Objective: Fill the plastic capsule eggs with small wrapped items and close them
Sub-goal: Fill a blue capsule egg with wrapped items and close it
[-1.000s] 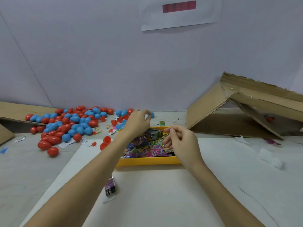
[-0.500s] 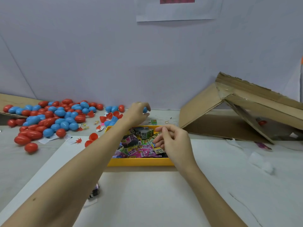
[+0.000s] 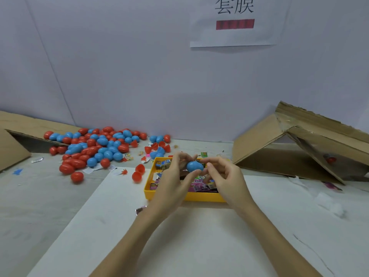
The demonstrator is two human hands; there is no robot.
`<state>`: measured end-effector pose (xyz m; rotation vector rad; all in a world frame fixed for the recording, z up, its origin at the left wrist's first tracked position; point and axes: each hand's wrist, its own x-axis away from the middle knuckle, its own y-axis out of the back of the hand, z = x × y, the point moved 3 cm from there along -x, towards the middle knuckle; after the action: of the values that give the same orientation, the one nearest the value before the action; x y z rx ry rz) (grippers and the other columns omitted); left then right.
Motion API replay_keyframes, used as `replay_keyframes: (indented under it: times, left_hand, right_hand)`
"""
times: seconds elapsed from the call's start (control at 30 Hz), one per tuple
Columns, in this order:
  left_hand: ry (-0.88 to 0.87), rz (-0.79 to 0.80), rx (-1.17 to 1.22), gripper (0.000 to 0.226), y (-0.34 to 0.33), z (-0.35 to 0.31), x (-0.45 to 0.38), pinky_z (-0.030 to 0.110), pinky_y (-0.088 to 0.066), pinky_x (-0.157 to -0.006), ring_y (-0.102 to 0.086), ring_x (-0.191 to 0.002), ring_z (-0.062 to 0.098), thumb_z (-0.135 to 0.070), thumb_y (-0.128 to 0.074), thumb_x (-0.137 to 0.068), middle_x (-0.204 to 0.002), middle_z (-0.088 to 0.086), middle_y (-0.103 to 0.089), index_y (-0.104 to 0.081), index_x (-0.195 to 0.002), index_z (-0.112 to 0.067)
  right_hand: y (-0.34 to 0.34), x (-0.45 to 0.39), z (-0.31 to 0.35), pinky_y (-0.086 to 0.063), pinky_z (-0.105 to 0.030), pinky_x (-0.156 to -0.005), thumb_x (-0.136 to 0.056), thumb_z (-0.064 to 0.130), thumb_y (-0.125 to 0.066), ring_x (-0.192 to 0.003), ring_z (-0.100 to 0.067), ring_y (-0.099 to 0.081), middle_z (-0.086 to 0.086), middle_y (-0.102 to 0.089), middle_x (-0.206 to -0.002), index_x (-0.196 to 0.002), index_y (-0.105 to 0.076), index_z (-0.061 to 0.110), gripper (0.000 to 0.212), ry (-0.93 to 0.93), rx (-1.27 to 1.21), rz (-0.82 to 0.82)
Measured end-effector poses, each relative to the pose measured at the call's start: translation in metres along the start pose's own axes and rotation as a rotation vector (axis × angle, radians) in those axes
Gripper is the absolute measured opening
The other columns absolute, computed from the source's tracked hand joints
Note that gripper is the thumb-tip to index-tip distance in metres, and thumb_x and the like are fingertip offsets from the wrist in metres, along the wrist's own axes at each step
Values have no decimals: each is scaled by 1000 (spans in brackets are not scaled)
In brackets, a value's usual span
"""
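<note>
A smooth, closed blue plastic capsule egg [image 3: 194,166] is held in the air above the far half of a shallow yellow plastic tray [image 3: 148,181], between the two hands. It is gripped by the left hand [image 3: 172,180], whose fingers [image 3: 180,156] are curled over its top left while the thumb is pressed up from below. Its right end is met by the right hand [image 3: 225,179]: the curled fingertips [image 3: 207,161] are set against that end, though it cannot be told whether they pinch it or only touch it. The egg is seen lying on its long side, glossy and a single colour, with no gap visible at its seam.

The tray is filled with small wrapped items [image 3: 196,181] in pink, green and printed foil, and a few small printed boxes [image 3: 163,164] are stacked at its far left corner. The tray is set on a large white paper sheet [image 3: 199,236] spread over the table.

To the far left, a heap of red and blue plastic eggs [image 3: 95,148] is scattered against the wall, with open red egg halves [image 3: 138,172] lying just beside the tray. A collapsed brown cardboard box [image 3: 299,148] is seen at the right, and a printed white paper notice [image 3: 235,23] is fixed to the wall above.
</note>
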<state>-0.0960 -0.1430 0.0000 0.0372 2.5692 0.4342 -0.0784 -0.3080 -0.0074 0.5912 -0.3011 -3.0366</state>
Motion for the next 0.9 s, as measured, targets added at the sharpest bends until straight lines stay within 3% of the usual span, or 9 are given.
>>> replay_keyframes:
  times: [0.07, 0.17, 0.27, 0.37, 0.47, 0.57, 0.73, 0.8, 0.9]
  left_hand:
    - [-60, -8, -93, 28, 0, 1, 1, 18, -54, -91, -63, -112, -2, -23, -65, -96, -121, -16, -65, -53, -121, -18]
    - [-163, -60, -201, 30, 2, 0, 2, 21, -54, -89, -62, -108, 4, -16, -68, -95, -117, -8, -64, -60, -124, -13]
    - [-254, -72, -218, 37, 5, -2, 0, 20, -54, -87, -63, -104, 9, -12, -74, -91, -118, -2, -62, -62, -126, -9]
    - [-304, -14, -260, 42, 4, -1, 1, 15, -54, -87, -63, -102, 5, -5, -76, -87, -118, -2, -62, -62, -126, -13]
    - [-272, -24, -260, 33, 2, 2, 4, 10, -51, -84, -63, -100, 3, -12, -70, -93, -113, -5, -65, -64, -126, -15]
    - [-222, -33, -255, 29, 3, 5, 3, 12, -50, -81, -63, -99, 3, -24, -60, -99, -110, -9, -67, -65, -126, -17]
    - [-197, -36, -260, 30, 3, 7, 4, 10, -49, -78, -64, -98, 2, -34, -53, -102, -103, -19, -66, -63, -127, -22]
    - [-155, -2, -219, 36, 2, 7, 4, 13, -52, -77, -65, -97, 6, -40, -56, -99, -101, -21, -64, -55, -132, -27]
    - [-172, 36, -263, 35, 0, 6, 4, 19, -55, -77, -65, -94, 10, -29, -66, -96, -103, -22, -62, -55, -130, -26]
  right_hand:
    - [-2, 1, 4, -57, -22, -76, -103, 16, -61, -91, -13, -72, 5, -77, -104, -116, -74, 19, 18, 27, -16, 62]
    - [-3, 1, 5, -55, -20, -73, -99, 16, -66, -96, -12, -73, 4, -78, -103, -113, -75, 18, 16, -1, -65, 105]
    - [1, -1, 3, -55, -25, -68, -101, 21, -64, -84, -13, -73, 2, -79, -93, -109, -76, 15, 15, -52, -78, 58]
    - [2, -2, 1, -50, -19, -62, -103, 33, -57, -67, -12, -68, -3, -76, -80, -98, -76, 15, 27, -72, -46, 55]
    - [0, -2, -1, -48, -19, -56, -105, 42, -48, -59, -17, -64, -9, -73, -74, -93, -75, 14, 41, -120, -49, 60]
    - [-1, -1, 1, -50, -21, -56, -101, 44, -50, -66, -17, -68, -8, -75, -89, -111, -72, 17, 36, -105, -74, 70]
    - [1, 0, 0, -49, -14, -58, -101, 19, -65, -67, -13, -70, -5, -76, -94, -111, -73, 14, 14, -17, -65, 65]
    - [1, -1, -2, -48, -14, -55, -100, 20, -66, -62, -12, -68, -1, -77, -89, -109, -74, 13, 13, -34, -66, 44]
    - [0, 0, -2, -47, -16, -52, -103, 25, -60, -62, -12, -68, 0, -76, -85, -109, -74, 13, 19, -40, -77, 39]
